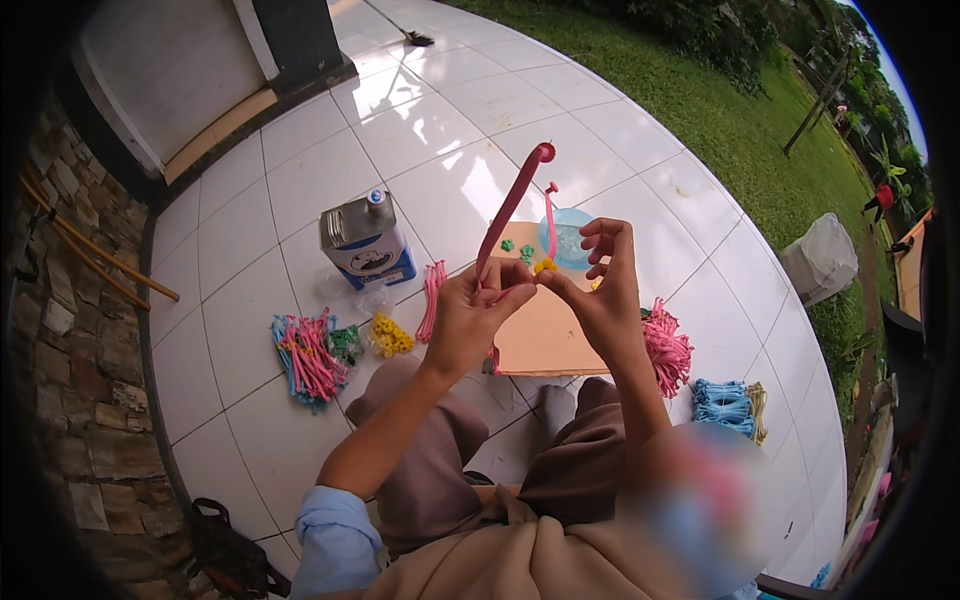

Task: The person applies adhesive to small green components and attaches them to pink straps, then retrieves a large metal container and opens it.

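My left hand [470, 322] is closed on a pink strap [512, 205], with its thick, round-tipped end standing up above my fingers. A thinner pink length with a small knob on top rises beside it, near where my hands meet. Thumb and forefinger of my right hand [603, 305] pinch at a small yellow piece [544, 266], the other fingers curled apart. Both hands are raised over a peach-coloured board [545, 345]. On the board lie small green pieces [527, 254] beside a translucent blue bowl [575, 240], partly hidden by my right hand.
Left of the board are pink strips [432, 300], a bag of yellow pieces [390, 336], a green bag [346, 345], a pink-and-blue bundle [308, 362] and a metal can [362, 245]. Rightward lie a pink bundle [667, 347], blue bundles [722, 407] and a white sack [820, 258].
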A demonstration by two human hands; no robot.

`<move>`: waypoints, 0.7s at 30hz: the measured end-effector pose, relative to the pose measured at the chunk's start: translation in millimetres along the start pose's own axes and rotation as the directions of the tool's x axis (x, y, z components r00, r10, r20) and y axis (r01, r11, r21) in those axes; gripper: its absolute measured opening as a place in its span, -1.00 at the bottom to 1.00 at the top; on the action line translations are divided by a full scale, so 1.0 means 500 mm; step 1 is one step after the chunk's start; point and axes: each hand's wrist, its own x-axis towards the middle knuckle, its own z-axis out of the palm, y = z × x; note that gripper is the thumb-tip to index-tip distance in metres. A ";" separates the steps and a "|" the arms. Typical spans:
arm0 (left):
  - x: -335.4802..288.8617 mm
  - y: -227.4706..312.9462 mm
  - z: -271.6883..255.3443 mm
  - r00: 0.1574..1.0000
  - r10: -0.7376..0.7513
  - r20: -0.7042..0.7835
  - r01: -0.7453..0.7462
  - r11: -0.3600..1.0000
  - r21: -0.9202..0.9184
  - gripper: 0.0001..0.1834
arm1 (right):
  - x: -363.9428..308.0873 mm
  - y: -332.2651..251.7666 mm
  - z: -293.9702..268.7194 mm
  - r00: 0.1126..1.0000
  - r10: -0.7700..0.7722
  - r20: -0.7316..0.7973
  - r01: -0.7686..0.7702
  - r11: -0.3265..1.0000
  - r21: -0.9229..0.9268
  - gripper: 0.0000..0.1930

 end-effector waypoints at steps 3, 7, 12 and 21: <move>0.000 -0.002 -0.007 0.999 -0.034 0.030 0.034 0.999 -0.021 -0.54 | 0.003 0.009 -0.007 0.908 0.324 0.267 -0.409 0.824 0.391 -0.25; -0.005 -0.006 -0.007 0.997 0.008 0.075 -0.012 0.999 0.046 -0.54 | 0.008 0.011 -0.010 0.840 0.281 0.463 -0.532 0.588 0.609 -0.21; 0.001 -0.007 -0.008 1.000 -0.026 -0.012 0.028 0.978 0.205 -0.61 | 0.000 0.022 0.024 0.931 0.228 0.286 -0.356 0.741 0.569 -0.22; 0.036 0.014 -0.037 0.985 0.039 -0.168 -0.041 0.999 -0.009 -0.61 | 0.024 0.036 0.045 0.944 0.160 0.289 -0.323 0.626 0.710 -0.23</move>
